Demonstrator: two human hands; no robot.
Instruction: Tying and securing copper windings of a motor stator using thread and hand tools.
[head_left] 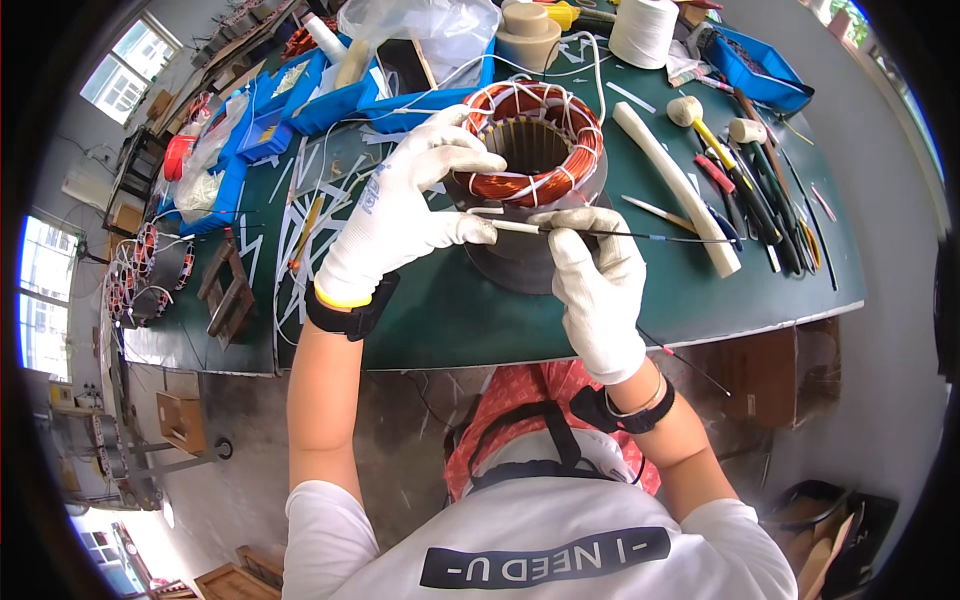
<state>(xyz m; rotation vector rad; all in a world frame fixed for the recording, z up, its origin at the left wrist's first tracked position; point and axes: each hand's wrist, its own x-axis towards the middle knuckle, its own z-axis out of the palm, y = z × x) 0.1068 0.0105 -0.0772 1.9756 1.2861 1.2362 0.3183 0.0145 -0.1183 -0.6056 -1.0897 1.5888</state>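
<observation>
A round motor stator with copper-red windings, laced with white cord, rests on a dark round base on the bench. My left hand, in a white glove, is at the stator's left side, its upper fingers against the windings. Its thumb presses on a thin white sleeve just below the ring; what backs the thumb is hidden. My right hand, also gloved, pinches a thin black lead where it meets the sleeve. The lead extends rightward past my fingers.
Hammers, scissors and other hand tools lie to the right, beside a long pale tube. Blue bins line the back left. White strips and a metal frame lie on the left. Thread spools stand behind.
</observation>
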